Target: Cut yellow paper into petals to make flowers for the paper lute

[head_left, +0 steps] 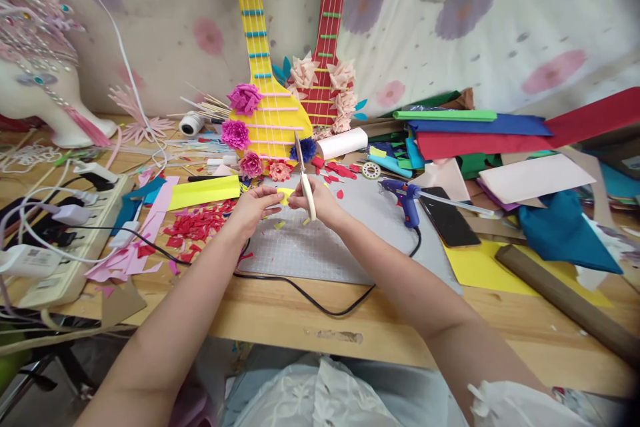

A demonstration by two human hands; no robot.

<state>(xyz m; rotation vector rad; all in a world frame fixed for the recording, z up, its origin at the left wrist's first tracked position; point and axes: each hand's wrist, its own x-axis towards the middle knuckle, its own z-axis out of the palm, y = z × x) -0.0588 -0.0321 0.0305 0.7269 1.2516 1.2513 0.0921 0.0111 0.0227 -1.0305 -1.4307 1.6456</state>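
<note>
**Desk:** What do the hands hold?

**Photographer:** The left hand (pixel 253 210) pinches a small yellow paper piece (pixel 286 195) between thumb and fingertips. The right hand (pixel 323 201) is closed round the handles of cream-handled metal scissors (pixel 305 180). The blades point up and away from the person and are drawn together as far as one can see.

**Desk:** Where is the yellow piece?

**Photographer:** It is in the air between the two hands, just above the far part of a grey gridded cutting mat (pixel 320 250). The mat lies on a pale wooden tabletop (pixel 400 330). The right hand's fingertips reach towards the piece too, but whether they touch it cannot be told.

**Desk:** And around them?

**Photographer:** Left of the left hand is a heap of red paper scraps (pixel 200 223), beside a long yellow paper strip (pixel 204 191). Right of the right hand, a blue hot-glue gun (pixel 407 200) stands at the mat's edge, with a black flat smartphone (pixel 450 217) just beside it. A black cable (pixel 300 290) loops along the mat's near edge.

Behind the hands, a yellow guitar-shaped paper model (pixel 270 103) trimmed with pink paper flowers leans on the cloth-draped wall. A red guitar-shaped paper model (pixel 327 47) stands next to it. A white multi-socket power strip (pixel 75 240) sits at the far left, and sheets of coloured paper (pixel 475 137) are stacked at the right.
</note>
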